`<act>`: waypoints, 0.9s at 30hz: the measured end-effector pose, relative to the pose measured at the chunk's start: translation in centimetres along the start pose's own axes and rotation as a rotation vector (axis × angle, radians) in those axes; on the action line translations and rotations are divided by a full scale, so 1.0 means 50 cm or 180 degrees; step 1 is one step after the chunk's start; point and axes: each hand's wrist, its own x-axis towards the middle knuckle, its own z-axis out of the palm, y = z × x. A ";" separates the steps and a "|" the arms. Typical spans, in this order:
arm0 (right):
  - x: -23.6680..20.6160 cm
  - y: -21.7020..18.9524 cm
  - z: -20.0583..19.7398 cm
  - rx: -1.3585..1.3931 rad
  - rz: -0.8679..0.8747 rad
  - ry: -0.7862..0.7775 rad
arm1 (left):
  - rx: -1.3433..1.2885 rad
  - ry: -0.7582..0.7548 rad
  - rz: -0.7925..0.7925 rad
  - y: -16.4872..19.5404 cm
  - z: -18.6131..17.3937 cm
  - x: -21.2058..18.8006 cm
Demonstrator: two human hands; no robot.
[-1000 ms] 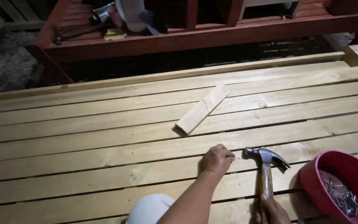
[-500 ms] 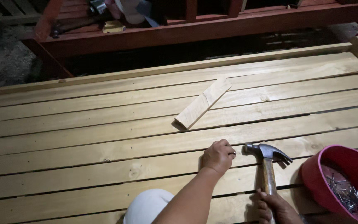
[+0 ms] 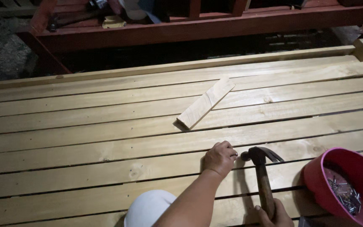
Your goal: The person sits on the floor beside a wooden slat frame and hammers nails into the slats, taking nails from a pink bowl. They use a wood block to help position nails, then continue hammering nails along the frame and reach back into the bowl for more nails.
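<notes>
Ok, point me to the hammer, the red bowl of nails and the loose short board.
hammer (image 3: 260, 156), head view, on the metal head.
red bowl (image 3: 316, 178), head view, on its outer left wall.
short board (image 3: 206, 103), head view, on the middle of its top face.

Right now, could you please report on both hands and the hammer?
Left hand pinched on the pale wooden slat, nail not visible. Right hand grips the wooden-handled claw hammer, head beside left fingers. Pink bowl of nails at right, clear.

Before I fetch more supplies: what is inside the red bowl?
The red bowl holds a loose heap of small metal nails against its far side. Its right part runs out of frame, so the rest is unseen.
</notes>
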 end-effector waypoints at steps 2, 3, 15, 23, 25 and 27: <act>-0.009 -0.018 -0.010 0.0062 -0.0098 0.0190 | 0.0047 0.0072 0.0086 0.005 -0.003 -0.001; -0.014 -0.027 -0.015 0.0219 -0.0281 0.0272 | 0.0064 0.0113 0.0128 0.007 -0.004 -0.003; -0.036 -0.110 -0.025 -0.0173 -0.0405 0.0423 | -0.0089 0.0005 -0.0229 0.017 -0.015 -0.004; -0.030 -0.183 -0.073 -0.0691 -0.0310 -0.0066 | -0.0075 0.0213 0.0269 -0.030 0.039 0.019; -0.050 -0.224 -0.080 -0.0735 -0.0104 -0.0026 | -0.0265 0.0134 0.0228 -0.034 0.031 0.019; -0.062 -0.263 -0.097 -0.0749 -0.0086 0.0095 | -0.0450 0.0074 0.0200 -0.030 0.012 0.021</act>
